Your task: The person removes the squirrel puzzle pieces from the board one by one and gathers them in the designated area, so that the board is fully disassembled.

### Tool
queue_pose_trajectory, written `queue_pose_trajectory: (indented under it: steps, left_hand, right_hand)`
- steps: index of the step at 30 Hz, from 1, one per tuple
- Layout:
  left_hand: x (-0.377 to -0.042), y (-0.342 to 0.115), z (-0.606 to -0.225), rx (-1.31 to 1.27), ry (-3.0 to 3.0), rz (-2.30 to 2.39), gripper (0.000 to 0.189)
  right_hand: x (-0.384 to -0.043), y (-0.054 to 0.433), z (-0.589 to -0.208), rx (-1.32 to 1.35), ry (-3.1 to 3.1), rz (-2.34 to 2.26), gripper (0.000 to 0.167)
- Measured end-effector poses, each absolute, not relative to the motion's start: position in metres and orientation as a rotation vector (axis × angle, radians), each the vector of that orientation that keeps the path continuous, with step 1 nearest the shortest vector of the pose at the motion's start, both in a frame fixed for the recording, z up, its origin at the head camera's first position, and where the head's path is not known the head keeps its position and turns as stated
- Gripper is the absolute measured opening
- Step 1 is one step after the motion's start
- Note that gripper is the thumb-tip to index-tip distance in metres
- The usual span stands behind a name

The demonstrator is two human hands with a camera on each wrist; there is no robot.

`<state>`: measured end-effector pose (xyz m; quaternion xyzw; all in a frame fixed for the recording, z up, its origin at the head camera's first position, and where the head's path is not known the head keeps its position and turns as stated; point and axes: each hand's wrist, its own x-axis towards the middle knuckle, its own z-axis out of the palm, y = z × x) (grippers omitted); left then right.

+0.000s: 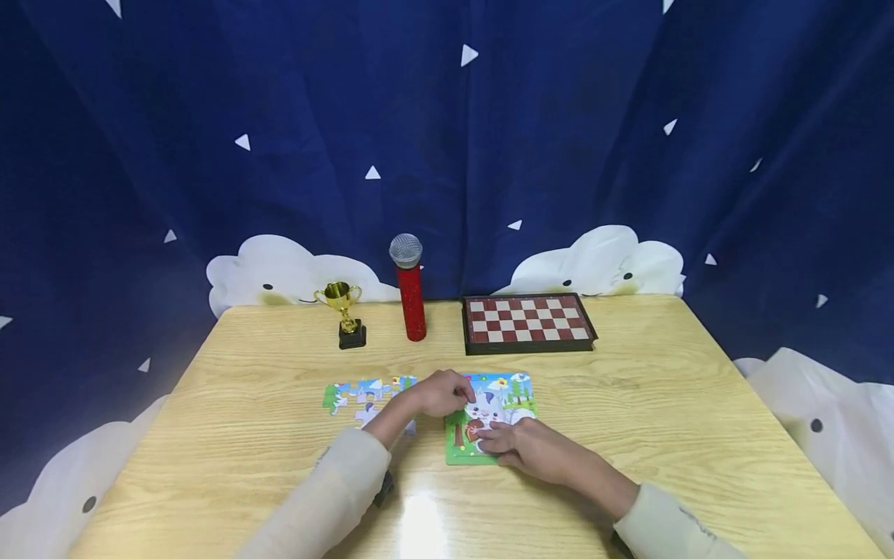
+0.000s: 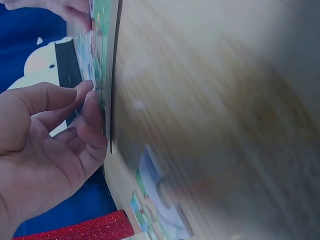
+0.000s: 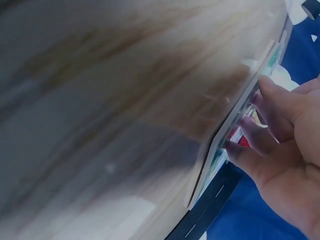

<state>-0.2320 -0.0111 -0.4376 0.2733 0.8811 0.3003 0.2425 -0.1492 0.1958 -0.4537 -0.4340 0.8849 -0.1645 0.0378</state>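
A jigsaw puzzle [image 1: 520, 388] with a white cartoon squirrel lies on the table in its green-edged tray [image 1: 464, 460]. My left hand [image 1: 441, 394] reaches the puzzle's upper left part from the left, fingers loosely bent and tips against it. In the left wrist view no piece shows between the thumb and fingers of that left hand [image 2: 55, 132]. My right hand [image 1: 534, 449] rests its fingertips on the puzzle's lower right part. The right wrist view has the right hand's [image 3: 285, 140] fingers spread along the puzzle face. Both hands hide parts of the picture.
Left of the tray lie several loose or partly joined puzzle pieces [image 1: 338, 397], some hidden by the left forearm. Farther back stand a gold trophy cup [image 1: 342, 303], a red microphone [image 1: 412, 303] and a checkered game board [image 1: 528, 320]. A dark blue curtain [image 1: 419, 116] hangs behind the table.
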Motion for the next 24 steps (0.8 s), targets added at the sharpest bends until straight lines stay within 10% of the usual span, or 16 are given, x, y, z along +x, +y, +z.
queue_pose_trajectory:
  steps: [24]
  left_hand:
    - [-0.227, 0.002, -0.439, 0.752, 2.569, 0.709, 0.008]
  right_hand:
    - [-0.147, 0.193, -0.455, -1.373, 2.773, -0.357, 0.029]
